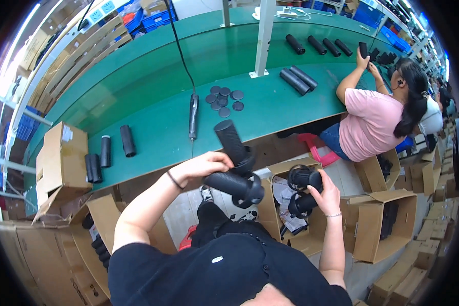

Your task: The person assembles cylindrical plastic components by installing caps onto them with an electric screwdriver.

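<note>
My left hand (pixel 209 166) is closed around two black cylinders with ringed collars (pixel 225 184); one points up toward the bench, the other lies crosswise beneath it. They hang in front of the bench's near edge. Over an open cardboard box (pixel 270 214) at my right, my right hand (pixel 329 196) grips more black cylinders with ringed collars (pixel 305 178), one above another. Its fingertips are partly hidden behind them. Inside that box, white papers or plastic bags (pixel 289 220) show beneath the parts. A black electric screwdriver (pixel 194 117) on a cord is beyond my left hand.
The green bench (pixel 158 127) bears several black discs (pixel 224 91) and black tubes (pixel 127 141). A cardboard box (pixel 64 158) stands at its left end. A metal post (pixel 264 41) rises from it. A co-worker in pink (pixel 375 120) sits at right, near another open box (pixel 382 224).
</note>
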Demonstrator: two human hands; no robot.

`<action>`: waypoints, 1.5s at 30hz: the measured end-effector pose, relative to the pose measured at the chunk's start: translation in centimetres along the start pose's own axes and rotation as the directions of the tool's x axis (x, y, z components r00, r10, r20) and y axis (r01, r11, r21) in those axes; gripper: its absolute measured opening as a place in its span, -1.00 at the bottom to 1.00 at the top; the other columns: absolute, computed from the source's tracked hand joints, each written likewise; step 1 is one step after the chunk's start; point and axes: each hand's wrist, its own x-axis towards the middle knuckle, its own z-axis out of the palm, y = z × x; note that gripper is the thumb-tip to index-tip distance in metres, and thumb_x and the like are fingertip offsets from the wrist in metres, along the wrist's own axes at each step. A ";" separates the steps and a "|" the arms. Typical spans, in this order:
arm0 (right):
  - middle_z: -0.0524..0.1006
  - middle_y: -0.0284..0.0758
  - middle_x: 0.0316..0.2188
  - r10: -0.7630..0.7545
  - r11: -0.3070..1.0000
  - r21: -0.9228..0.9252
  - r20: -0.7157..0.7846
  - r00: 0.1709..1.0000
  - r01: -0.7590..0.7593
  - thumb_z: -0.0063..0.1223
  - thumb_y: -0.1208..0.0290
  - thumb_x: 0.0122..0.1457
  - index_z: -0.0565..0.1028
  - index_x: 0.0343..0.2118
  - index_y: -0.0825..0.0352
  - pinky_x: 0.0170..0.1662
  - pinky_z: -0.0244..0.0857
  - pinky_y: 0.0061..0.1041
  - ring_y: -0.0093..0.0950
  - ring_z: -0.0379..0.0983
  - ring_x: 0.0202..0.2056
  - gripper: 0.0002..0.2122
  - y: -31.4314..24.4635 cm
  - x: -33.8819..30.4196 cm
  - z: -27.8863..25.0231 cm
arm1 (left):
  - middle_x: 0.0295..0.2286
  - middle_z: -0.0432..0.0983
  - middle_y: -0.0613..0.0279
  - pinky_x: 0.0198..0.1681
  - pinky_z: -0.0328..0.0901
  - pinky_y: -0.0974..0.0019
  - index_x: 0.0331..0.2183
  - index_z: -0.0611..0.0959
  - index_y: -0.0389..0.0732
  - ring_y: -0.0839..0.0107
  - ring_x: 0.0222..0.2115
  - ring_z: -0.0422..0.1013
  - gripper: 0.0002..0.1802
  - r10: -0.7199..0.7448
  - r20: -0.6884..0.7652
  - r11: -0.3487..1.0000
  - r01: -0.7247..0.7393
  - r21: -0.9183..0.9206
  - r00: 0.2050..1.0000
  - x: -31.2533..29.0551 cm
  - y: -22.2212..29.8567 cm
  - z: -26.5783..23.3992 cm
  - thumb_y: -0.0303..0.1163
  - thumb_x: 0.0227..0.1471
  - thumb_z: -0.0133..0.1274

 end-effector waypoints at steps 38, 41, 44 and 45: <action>0.36 -0.11 -0.01 0.301 0.925 -0.229 -0.040 0.953 -0.302 0.08 0.08 -0.01 0.16 0.10 0.29 -0.08 0.32 -0.27 -0.27 0.40 -0.06 -0.35 -21.3 60.8 17.9 | -0.48 0.46 0.28 -0.68 0.35 0.44 -0.25 0.51 -0.23 0.52 -0.57 0.43 -0.78 -0.392 -0.536 0.901 0.194 -0.388 0.748 -13.6 -2.3 -26.6 -0.45 0.00 -0.08; 0.49 -0.12 -0.20 0.132 0.951 -0.280 -0.006 0.991 -0.128 0.09 0.14 -0.01 0.14 0.06 0.28 -0.17 0.36 -0.24 -0.21 0.47 -0.17 -0.39 -24.7 59.8 16.5 | -0.49 0.48 0.23 -0.69 0.36 0.49 -0.24 0.47 -0.26 0.53 -0.61 0.44 -0.78 -0.351 -0.573 0.927 0.189 -0.324 0.741 -12.6 -2.7 -27.1 -0.44 0.00 -0.10; 0.53 -0.10 -0.34 -0.051 0.945 -0.324 -0.035 0.998 0.037 0.01 0.33 -0.01 0.25 -0.11 0.29 -0.29 0.38 -0.21 -0.17 0.50 -0.28 -0.62 -27.2 59.0 18.1 | -0.50 0.48 0.24 -0.72 0.34 0.50 -0.25 0.47 -0.26 0.53 -0.64 0.44 -0.78 -0.332 -0.559 0.928 0.158 -0.336 0.760 -11.4 -1.8 -27.6 -0.44 0.00 -0.10; 0.53 -0.12 -0.36 -0.123 0.935 -0.341 -0.043 0.992 0.101 0.01 0.33 -0.02 0.29 -0.15 0.30 -0.30 0.39 -0.21 -0.18 0.50 -0.29 -0.65 -27.5 59.2 19.1 | -0.51 0.49 0.24 -0.75 0.33 0.51 -0.24 0.48 -0.25 0.54 -0.67 0.43 -0.77 -0.337 -0.557 0.927 0.165 -0.337 0.759 -10.9 -1.5 -27.8 -0.43 0.00 -0.09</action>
